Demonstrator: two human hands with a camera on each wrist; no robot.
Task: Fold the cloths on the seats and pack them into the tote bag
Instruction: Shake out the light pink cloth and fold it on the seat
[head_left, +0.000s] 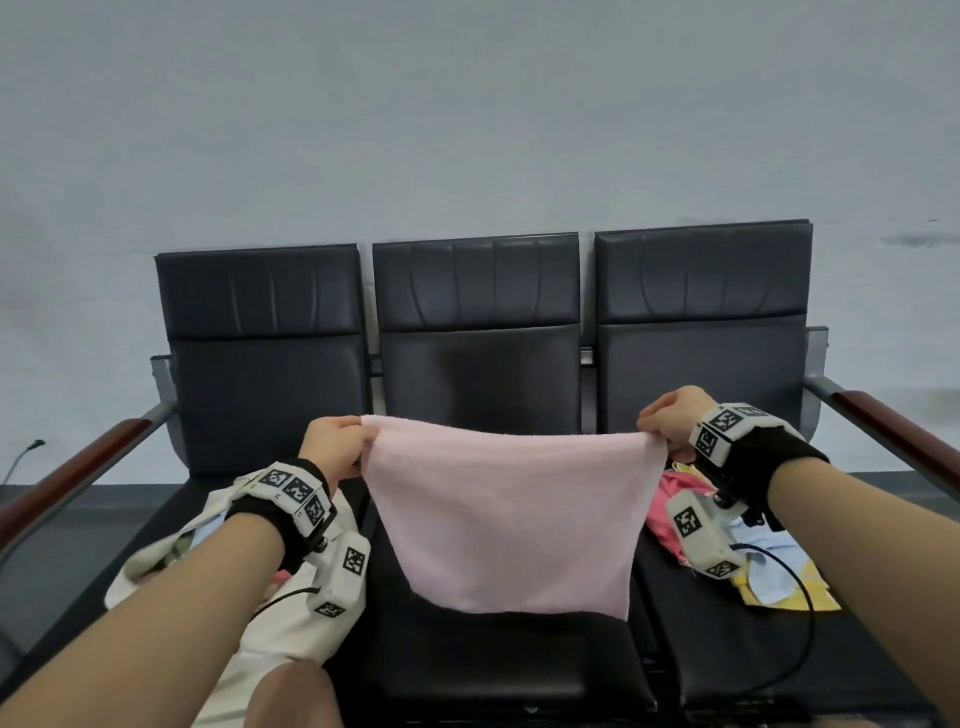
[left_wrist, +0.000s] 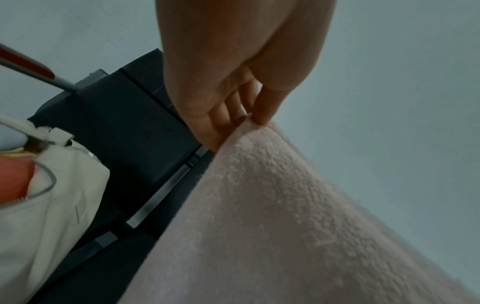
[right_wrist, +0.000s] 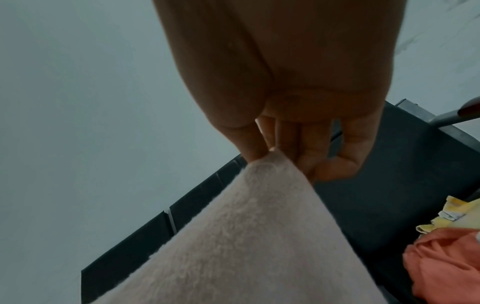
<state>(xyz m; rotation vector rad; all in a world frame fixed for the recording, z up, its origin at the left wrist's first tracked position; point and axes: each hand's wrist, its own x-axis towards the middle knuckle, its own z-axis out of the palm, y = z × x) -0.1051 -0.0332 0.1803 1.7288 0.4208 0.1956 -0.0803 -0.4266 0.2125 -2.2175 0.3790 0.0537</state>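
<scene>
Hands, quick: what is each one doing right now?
Left hand: pinches one top corner of the pink towel.
Right hand: pinches the other top corner, so the towel hangs spread over the middle seat.

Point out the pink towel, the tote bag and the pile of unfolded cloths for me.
pink towel (head_left: 506, 519), head view, middle of the hanging panel.
tote bag (left_wrist: 52, 205), left wrist view, cream side wall.
cloth pile (head_left: 779, 571), head view, light blue cloth on the right seat.

A waiting area: three joined black padded seats (head_left: 478, 364) with wooden armrests (head_left: 904, 431) against a bare grey wall (head_left: 467, 130).
</scene>
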